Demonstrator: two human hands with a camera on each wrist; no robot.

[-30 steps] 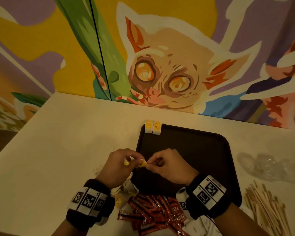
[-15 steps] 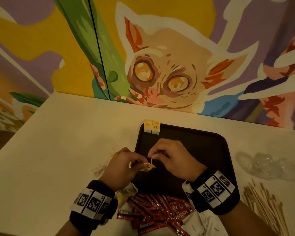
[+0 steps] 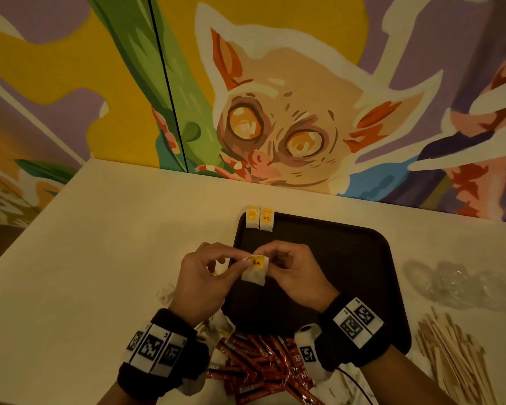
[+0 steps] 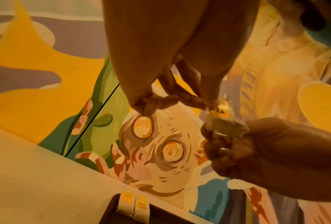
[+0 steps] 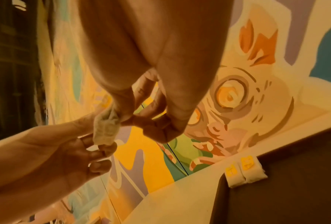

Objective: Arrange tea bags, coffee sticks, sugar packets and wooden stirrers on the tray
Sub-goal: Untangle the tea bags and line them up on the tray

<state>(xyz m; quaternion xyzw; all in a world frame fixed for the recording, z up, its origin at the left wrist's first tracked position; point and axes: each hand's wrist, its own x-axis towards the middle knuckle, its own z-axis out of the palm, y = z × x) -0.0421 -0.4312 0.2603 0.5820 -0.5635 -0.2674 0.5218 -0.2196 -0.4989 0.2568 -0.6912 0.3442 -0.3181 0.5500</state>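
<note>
Both hands [image 3: 205, 276] [image 3: 295, 273] pinch 1 soft, seemingly papery tea bag [image 3: 254, 271].

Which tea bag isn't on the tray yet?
The tea bag pinched between left hand and right hand above the tray; the other two tea bags lie at its far-left corner.

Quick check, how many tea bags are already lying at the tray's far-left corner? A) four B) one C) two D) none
C: two tea bags with yellow tags lie side by side at the far-left corner of the tray, while both hands pinch a third tea bag above the tray.
</note>
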